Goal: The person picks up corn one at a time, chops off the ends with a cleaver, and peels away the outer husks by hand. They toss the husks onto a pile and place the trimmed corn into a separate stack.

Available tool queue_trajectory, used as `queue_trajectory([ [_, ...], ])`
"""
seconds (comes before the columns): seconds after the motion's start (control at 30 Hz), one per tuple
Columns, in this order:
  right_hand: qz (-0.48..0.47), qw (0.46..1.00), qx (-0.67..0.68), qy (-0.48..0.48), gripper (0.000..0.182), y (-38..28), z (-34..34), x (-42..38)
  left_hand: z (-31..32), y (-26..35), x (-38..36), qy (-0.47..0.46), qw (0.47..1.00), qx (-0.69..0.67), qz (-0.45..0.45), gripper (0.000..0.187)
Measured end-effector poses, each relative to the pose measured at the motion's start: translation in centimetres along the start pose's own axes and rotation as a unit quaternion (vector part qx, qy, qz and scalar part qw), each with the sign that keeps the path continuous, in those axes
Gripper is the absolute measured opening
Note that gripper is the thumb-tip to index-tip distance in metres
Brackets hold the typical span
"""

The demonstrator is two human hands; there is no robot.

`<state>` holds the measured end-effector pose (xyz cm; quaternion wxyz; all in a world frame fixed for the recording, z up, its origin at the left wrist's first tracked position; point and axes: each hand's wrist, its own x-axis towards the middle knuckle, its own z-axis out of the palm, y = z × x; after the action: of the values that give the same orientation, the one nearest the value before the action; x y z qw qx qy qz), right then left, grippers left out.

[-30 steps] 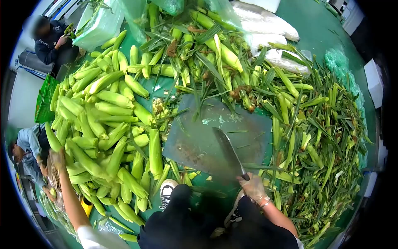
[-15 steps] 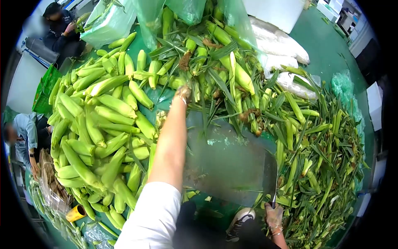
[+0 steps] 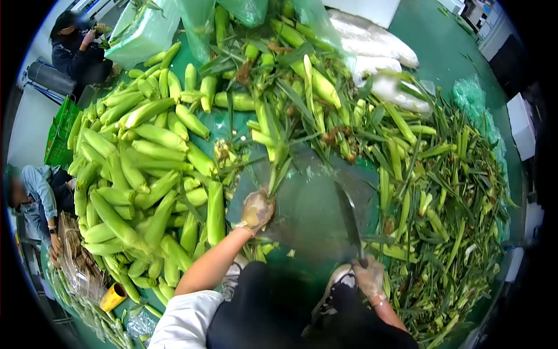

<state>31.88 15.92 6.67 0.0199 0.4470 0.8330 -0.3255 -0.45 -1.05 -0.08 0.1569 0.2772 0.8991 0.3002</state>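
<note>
My left hand (image 3: pixel 257 210), in a thin clear glove, is closed around the leafy lower end of an ear of corn (image 3: pixel 264 119). The ear points away from me, over the near edge of the heap of untrimmed corn. In my right hand (image 3: pixel 369 276), also gloved, is the handle of a long knife (image 3: pixel 350 224). Its dark blade slants up and left over the right part of a dark cutting board (image 3: pixel 302 218). Smooth, trimmed ears of corn (image 3: pixel 160 148) lie in a big pile left of the board.
Cut leaves and stalks (image 3: pixel 447 238) form a broad heap on the right. Green plastic bags (image 3: pixel 244 11) and white wrapped packages (image 3: pixel 372 41) lie at the back. Two people sit at the left, near a green crate (image 3: pixel 62 134). A yellow roll (image 3: pixel 113 296) lies front left.
My left hand has drawn back from the heap toward me, bringing the ear of corn over the board. The knife in my right hand has swung left, its blade now slanting over the board.
</note>
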Motion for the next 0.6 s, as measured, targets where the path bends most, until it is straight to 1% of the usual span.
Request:
queue_trajectory([
  [0.03,-0.007,1.000,-0.014,-0.019,0.030,-1.8,-0.4,0.0,-1.6,0.7,-1.6,-0.058,0.993,0.087,0.047,0.036],
  [0.07,0.026,0.999,-0.001,-0.046,0.031,-2.4,-0.6,-0.2,-2.8,2.3,-2.8,-0.060,0.994,0.084,0.041,0.036],
  [0.1,0.022,0.999,-0.002,-0.045,0.031,-2.1,-0.3,-0.4,-4.0,4.5,-3.1,-0.139,0.980,0.107,0.088,0.052],
  [0.13,0.030,0.999,0.035,-0.021,0.030,-1.7,0.4,-0.4,-4.5,6.0,-3.1,-0.214,0.958,0.132,0.134,0.068],
  [0.17,0.037,0.997,0.073,0.001,0.030,-1.6,0.8,-0.4,-2.8,5.5,-3.3,-0.216,0.952,0.101,0.192,0.085],
  [0.2,0.082,0.985,0.150,0.016,0.029,-2.1,0.6,-0.3,-2.5,7.9,-2.4,-0.228,0.943,0.020,0.242,0.086],
  [0.23,0.129,0.965,0.225,0.030,0.029,-2.4,0.5,-0.2,-3.4,11.8,-1.5,-0.215,0.929,-0.058,0.295,0.082],
  [0.27,0.150,0.972,0.168,0.068,0.028,-1.9,0.5,0.3,-4.6,14.7,-0.1,-0.202,0.906,-0.138,0.346,0.077],
  [0.3,0.174,0.973,0.106,0.104,0.027,-0.5,0.5,0.5,-5.3,15.0,2.1,-0.139,0.917,-0.112,0.357,0.071],
  [0.33,0.206,0.951,0.196,0.121,0.026,3.8,2.0,1.0,-5.8,14.8,4.5,-0.053,0.930,-0.123,0.341,0.056],
  [0.37,0.229,0.944,0.203,0.124,0.027,3.1,0.7,0.8,-6.5,13.7,7.5,0.055,0.950,-0.152,0.267,0.042],
  [0.4,0.218,0.954,0.177,0.106,0.029,3.1,-0.1,0.3,-7.1,12.0,10.7,0.131,0.963,-0.180,0.154,0.028],
  [0.43,0.204,0.963,0.153,0.090,0.030,3.0,-0.7,0.2,-7.6,9.9,14.1,0.148,0.971,-0.183,0.039,0.018],
  [0.47,0.113,0.985,0.120,0.056,0.029,1.8,-1.3,0.1,-5.6,4.2,16.7,0.262,0.961,0.026,0.090,0.026],
  [0.5,0.019,0.996,0.087,0.022,0.028,0.0,-1.2,0.1,-6.0,2.7,19.0,0.135,0.984,0.072,-0.089,0.036],
  [0.53,0.008,0.992,0.108,-0.066,0.027,-1.4,-0.7,0.3,-3.2,-3.5,23.3,-0.034,0.989,0.128,-0.067,0.043],
  [0.57,0.000,0.985,0.078,-0.156,0.031,-2.8,0.5,1.0,0.3,-8.4,26.7,-0.079,0.990,0.067,-0.100,0.046],
  [0.6,-0.035,0.976,0.054,-0.207,0.036,-4.3,1.6,1.3,1.8,-9.1,27.3,-0.074,0.994,0.048,-0.059,0.046],
])
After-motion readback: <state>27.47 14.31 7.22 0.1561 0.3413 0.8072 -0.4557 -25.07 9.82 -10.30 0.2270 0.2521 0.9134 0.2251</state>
